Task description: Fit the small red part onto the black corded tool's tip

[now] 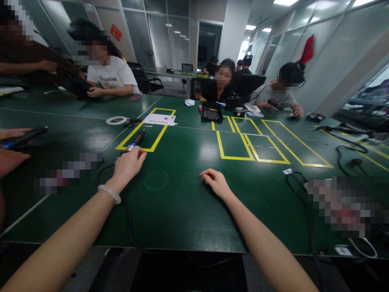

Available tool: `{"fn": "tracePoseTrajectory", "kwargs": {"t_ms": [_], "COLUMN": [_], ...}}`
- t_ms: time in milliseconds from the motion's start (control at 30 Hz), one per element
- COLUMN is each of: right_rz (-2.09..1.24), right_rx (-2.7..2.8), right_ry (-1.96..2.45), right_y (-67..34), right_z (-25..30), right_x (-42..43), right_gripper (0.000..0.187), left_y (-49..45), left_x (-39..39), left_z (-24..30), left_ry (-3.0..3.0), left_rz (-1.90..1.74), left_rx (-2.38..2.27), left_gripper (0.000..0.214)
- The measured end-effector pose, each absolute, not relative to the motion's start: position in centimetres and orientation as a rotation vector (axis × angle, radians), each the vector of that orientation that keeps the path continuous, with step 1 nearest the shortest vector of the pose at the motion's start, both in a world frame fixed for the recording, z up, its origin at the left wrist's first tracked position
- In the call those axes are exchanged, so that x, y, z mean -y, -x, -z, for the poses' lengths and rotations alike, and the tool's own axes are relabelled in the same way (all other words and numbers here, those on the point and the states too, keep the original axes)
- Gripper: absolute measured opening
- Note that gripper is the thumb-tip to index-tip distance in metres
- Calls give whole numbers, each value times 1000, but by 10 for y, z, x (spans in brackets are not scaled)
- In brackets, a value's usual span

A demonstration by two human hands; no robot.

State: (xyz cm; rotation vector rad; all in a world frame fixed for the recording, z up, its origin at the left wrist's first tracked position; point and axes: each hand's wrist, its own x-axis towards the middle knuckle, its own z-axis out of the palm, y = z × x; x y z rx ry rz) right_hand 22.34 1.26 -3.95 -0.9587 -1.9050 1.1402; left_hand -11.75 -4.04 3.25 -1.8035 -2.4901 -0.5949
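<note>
My left hand [129, 165] is closed at the near end of a corded handheld tool [137, 140], black with a blue and silver band; my fingers hide part of it. This tool lies at the front of a yellow taped rectangle [156, 144] on the green table. Over the bare tabletop further right is my right hand [215, 181], its fingers curled in and nothing visible in them. A white paper sheet [159, 119] lies across the same rectangle, beyond the tool. A pale bracelet circles my left wrist.
More yellow taped rectangles [237, 157] mark the table to the right. Beyond them stands a black tray [212, 112] of small parts. A white cable coil [117, 121] lies left. Dark cords [294, 190] run along the right. Several people sit around; one person's hand [15, 156] is close on the left.
</note>
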Motion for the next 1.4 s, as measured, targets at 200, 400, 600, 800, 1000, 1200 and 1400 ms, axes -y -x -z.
{"fn": "tracePoseTrajectory", "kwargs": {"t_ms": [200, 400, 600, 800, 1000, 1200, 1400], "right_rz": [-1193, -1365, -1392, -1346, -1281, -1357, -1411], "right_rx": [1875, 1895, 1953, 1903, 1910, 1817, 1858], "right_ry": [899, 684, 660, 698, 703, 756, 776], "right_y": [-224, -219, -215, -216, -214, -214, -215], "right_z": [38, 29, 28, 32, 34, 35, 34], "right_x": [-11, 0, 3, 0, -2, -3, -3], "right_gripper": [21, 36, 23, 19, 20, 27, 23], "left_y": [21, -22, -22, -18, -19, -21, -21], "left_x": [37, 45, 47, 43, 47, 52, 55], "left_z": [-33, -16, 0, 7, 7, -2, -4], "left_ry": [2797, 3145, 3184, 3049, 3019, 2962, 2970], "left_rz": [1380, 1449, 1569, 1781, 1508, 1264, 1063], "left_rx": [2477, 2354, 2259, 2325, 2227, 1977, 1784], "left_gripper": [47, 55, 51, 37, 31, 20, 18]}}
